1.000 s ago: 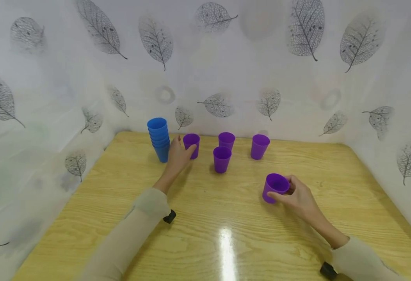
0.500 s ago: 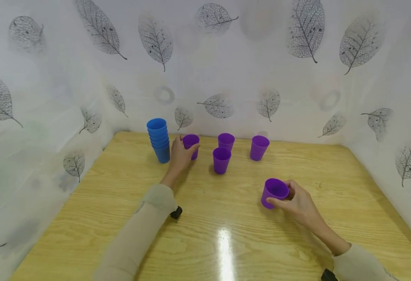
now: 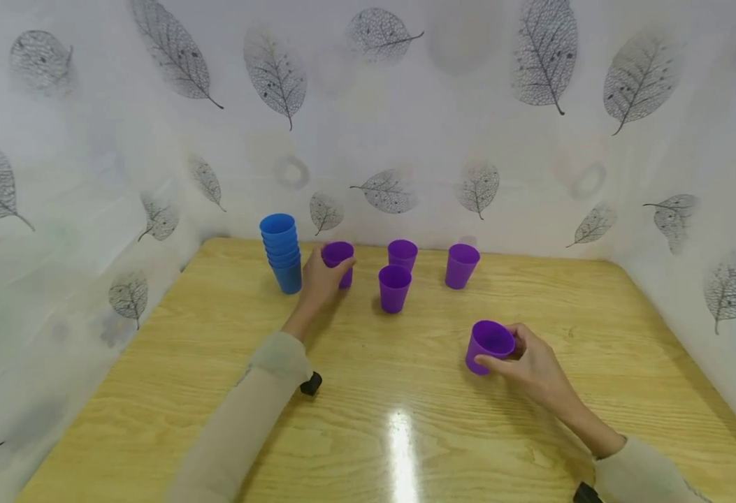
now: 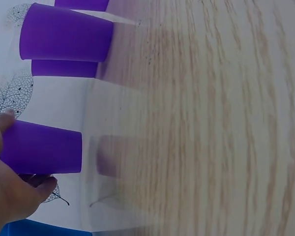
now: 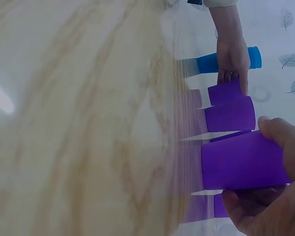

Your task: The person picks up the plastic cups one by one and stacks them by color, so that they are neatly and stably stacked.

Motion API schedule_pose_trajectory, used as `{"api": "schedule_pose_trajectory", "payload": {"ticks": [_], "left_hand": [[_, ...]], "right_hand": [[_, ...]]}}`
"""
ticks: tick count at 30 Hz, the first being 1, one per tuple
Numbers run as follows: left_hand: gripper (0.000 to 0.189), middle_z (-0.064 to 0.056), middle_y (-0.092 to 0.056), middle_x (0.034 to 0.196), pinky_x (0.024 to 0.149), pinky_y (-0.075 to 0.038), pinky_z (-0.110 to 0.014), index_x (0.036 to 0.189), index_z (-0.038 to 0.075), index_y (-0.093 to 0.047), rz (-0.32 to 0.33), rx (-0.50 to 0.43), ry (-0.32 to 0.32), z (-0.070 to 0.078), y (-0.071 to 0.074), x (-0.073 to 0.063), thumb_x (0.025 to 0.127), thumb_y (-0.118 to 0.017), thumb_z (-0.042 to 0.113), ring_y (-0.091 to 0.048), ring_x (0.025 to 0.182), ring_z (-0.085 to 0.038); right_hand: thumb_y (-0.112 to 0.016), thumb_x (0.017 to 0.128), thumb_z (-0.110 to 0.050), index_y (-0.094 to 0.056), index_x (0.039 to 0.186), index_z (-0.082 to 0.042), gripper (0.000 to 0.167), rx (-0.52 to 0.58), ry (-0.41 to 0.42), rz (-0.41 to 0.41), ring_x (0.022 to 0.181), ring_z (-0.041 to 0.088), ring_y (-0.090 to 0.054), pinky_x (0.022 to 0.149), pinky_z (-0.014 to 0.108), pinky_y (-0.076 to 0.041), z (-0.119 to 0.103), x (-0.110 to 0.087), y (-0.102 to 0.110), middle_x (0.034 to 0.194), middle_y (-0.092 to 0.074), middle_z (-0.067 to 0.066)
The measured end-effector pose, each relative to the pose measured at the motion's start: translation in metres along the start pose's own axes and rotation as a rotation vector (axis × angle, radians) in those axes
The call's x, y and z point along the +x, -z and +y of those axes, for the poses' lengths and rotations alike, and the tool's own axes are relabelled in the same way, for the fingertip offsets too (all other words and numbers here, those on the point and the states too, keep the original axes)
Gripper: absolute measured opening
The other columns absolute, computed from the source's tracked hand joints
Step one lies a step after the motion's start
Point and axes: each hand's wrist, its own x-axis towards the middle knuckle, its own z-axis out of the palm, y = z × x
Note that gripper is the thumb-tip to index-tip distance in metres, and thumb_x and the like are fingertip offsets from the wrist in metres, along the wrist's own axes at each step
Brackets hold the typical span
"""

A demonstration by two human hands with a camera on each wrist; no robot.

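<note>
My left hand (image 3: 322,278) grips a purple cup (image 3: 345,276) at the back left of the table, thumb on one side and fingers on the other. In the left wrist view that purple cup (image 4: 44,147) lies between thumb and fingers. Just left of the hand stands a stack of blue cups (image 3: 289,272). Toward the front right, my right hand (image 3: 540,367) holds another purple cup (image 3: 482,353) upright, its mouth facing up. The right wrist view has this purple cup (image 5: 246,162) between thumb and fingers; whether it touches the table is hard to tell.
Three more purple cups stand upright: one in the middle (image 3: 394,293), one partly hidden behind it (image 3: 403,253), and one to the right (image 3: 462,269). The wooden table (image 3: 355,419) meets a leaf-patterned backdrop (image 3: 399,126) at its back and sides.
My left hand has closed in around the back-left purple cup. The right hand has brought its cup slightly nearer to me. The other cups have stayed in place.
</note>
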Motion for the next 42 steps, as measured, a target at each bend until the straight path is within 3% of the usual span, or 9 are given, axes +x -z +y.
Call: {"api": "schedule_pose_trajectory", "payload": {"ticks": [13,22,27,32,37,42], "left_hand": [[0.077,-0.022,-0.056,0.142,0.111,-0.047,-0.046,0.153,0.001,-0.040,-0.019,-0.095,-0.080,0.027,0.034,-0.015,0.095,-0.075,0.038,-0.055,0.130,-0.034],[0.075,-0.015,-0.062,0.133,0.099,-0.056,-0.044,0.152,0.006,-0.045,-0.132,-0.220,-0.171,0.065,0.044,-0.037,0.093,-0.077,0.039,-0.061,0.120,-0.030],[0.068,-0.012,-0.064,0.131,0.097,-0.057,-0.038,0.150,0.007,-0.047,-0.218,-0.317,-0.235,0.089,0.033,-0.056,0.094,-0.077,0.033,-0.064,0.119,-0.027],[0.071,-0.012,-0.064,0.131,0.097,-0.057,-0.034,0.152,0.004,-0.044,-0.299,-0.351,-0.251,0.108,0.013,-0.075,0.095,-0.078,0.028,-0.064,0.120,-0.026],[0.070,-0.015,-0.065,0.127,0.092,-0.059,-0.033,0.150,0.001,-0.045,-0.376,-0.340,-0.265,0.119,-0.012,-0.092,0.093,-0.079,0.024,-0.067,0.113,-0.026],[0.063,-0.010,-0.068,0.120,0.085,-0.061,-0.028,0.143,0.003,-0.051,-0.472,-0.359,-0.287,0.125,-0.037,-0.106,0.091,-0.081,0.021,-0.069,0.104,-0.019]], "right_hand": [[-0.088,0.084,-0.023,-0.059,0.117,0.004,0.052,-0.008,0.001,0.003,0.089,0.016,-0.068,0.075,0.023,-0.056,-0.002,0.000,0.000,0.102,-0.072,0.011],[-0.088,0.084,-0.022,-0.059,0.117,0.004,0.051,0.002,-0.002,0.005,0.087,0.015,-0.068,0.073,0.023,-0.056,-0.001,0.001,0.000,0.102,-0.072,0.011],[-0.089,0.084,-0.022,-0.059,0.117,0.004,0.052,-0.004,0.003,0.004,0.087,0.015,-0.068,0.073,0.023,-0.057,0.000,0.000,0.000,0.102,-0.072,0.011],[-0.089,0.084,-0.023,-0.059,0.117,0.004,0.052,-0.011,0.003,-0.006,0.086,0.016,-0.067,0.072,0.023,-0.056,0.000,0.000,0.000,0.101,-0.072,0.010],[-0.088,0.084,-0.024,-0.059,0.118,0.004,0.053,-0.008,-0.003,-0.017,0.087,0.017,-0.068,0.073,0.024,-0.057,0.001,0.000,0.000,0.103,-0.072,0.011],[-0.088,0.084,-0.023,-0.059,0.119,0.004,0.053,-0.008,0.003,-0.016,0.087,0.015,-0.068,0.073,0.024,-0.057,0.002,0.000,0.000,0.103,-0.072,0.009]]}}
